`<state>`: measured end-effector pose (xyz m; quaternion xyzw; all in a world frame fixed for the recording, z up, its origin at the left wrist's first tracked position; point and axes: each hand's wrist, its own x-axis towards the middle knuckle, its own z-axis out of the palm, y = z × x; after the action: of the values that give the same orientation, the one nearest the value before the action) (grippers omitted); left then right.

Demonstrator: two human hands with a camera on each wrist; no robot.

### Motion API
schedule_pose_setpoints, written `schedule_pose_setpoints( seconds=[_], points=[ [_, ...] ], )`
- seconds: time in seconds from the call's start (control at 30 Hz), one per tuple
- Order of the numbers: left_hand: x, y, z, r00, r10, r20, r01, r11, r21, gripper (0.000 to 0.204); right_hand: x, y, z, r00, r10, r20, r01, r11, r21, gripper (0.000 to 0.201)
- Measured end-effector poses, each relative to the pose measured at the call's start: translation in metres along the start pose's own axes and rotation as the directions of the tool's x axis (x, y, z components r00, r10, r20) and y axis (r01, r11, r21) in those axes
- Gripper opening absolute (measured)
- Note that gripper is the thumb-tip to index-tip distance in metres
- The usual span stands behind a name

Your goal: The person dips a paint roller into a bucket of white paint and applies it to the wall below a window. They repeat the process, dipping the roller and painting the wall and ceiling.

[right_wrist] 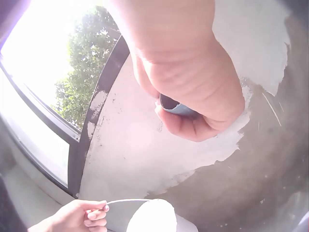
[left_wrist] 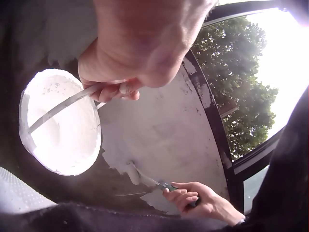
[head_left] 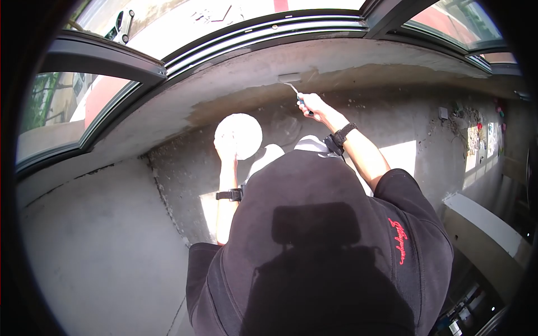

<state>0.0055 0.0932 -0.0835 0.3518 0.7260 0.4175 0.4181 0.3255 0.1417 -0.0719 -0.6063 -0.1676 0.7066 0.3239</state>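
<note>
My left hand (head_left: 226,151) grips the thin wire handle (left_wrist: 63,108) of a white bucket (head_left: 244,133), which hangs below it. Glaring white stuff coats the bucket's inside in the left wrist view. Out ahead, my right hand (head_left: 315,106) holds a tool with a blue-and-black handle (right_wrist: 179,108) and a slim pale shaft (head_left: 292,87). The tool's far end is at the low wall (head_left: 246,78) under the window. In the left wrist view it meets a white streak on that wall; I cannot tell what kind of head it has.
Pale coating with a ragged edge covers part of the wall, above bare grey-brown surface. Dark window frames (head_left: 269,28) run along its top. Debris (head_left: 473,131) lies on the floor at right. A grey wall (head_left: 101,224) stands at left, and a pale-topped ledge (head_left: 487,218) is behind at right.
</note>
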Motion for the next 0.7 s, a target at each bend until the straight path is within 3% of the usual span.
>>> schedule_pose_setpoints(
  seconds=[0.13,0.23,0.33,0.47,0.53,0.6,0.7],
  points=[
    [-0.006,0.012,0.000,0.998,-0.070,0.010,0.070,0.998,0.007,0.016,-0.041,0.005,-0.043,1.000,-0.007,-0.023,0.003,0.986,-0.167,0.034],
    [-0.003,0.008,0.002,0.999,-0.035,-0.004,0.036,0.998,0.051,0.016,-0.038,0.017,-0.064,0.996,0.033,-0.084,-0.057,0.952,-0.299,0.037],
    [-0.002,0.009,-0.001,0.996,-0.079,0.047,0.073,0.991,0.115,0.027,-0.029,0.020,-0.069,0.995,0.016,-0.103,-0.041,0.969,-0.245,0.035],
    [-0.012,0.020,0.003,0.989,-0.125,0.081,0.114,0.985,0.130,0.024,0.007,0.017,-0.074,0.993,-0.004,-0.118,-0.010,0.993,-0.117,0.034],
    [-0.015,0.032,0.003,0.983,-0.151,0.105,0.145,0.988,0.058,0.021,0.017,0.016,-0.064,0.992,-0.069,-0.109,0.052,0.986,-0.156,0.034],
    [-0.013,0.027,0.008,0.998,-0.015,0.053,0.016,1.000,-0.015,0.015,0.019,0.023,-0.064,0.989,-0.095,-0.115,0.080,0.989,-0.122,0.038],
    [-0.025,0.043,0.012,0.990,-0.128,0.065,0.129,0.992,-0.011,0.016,-0.006,0.032,-0.062,0.977,-0.155,-0.148,0.131,0.978,-0.164,0.042]
  ],
)
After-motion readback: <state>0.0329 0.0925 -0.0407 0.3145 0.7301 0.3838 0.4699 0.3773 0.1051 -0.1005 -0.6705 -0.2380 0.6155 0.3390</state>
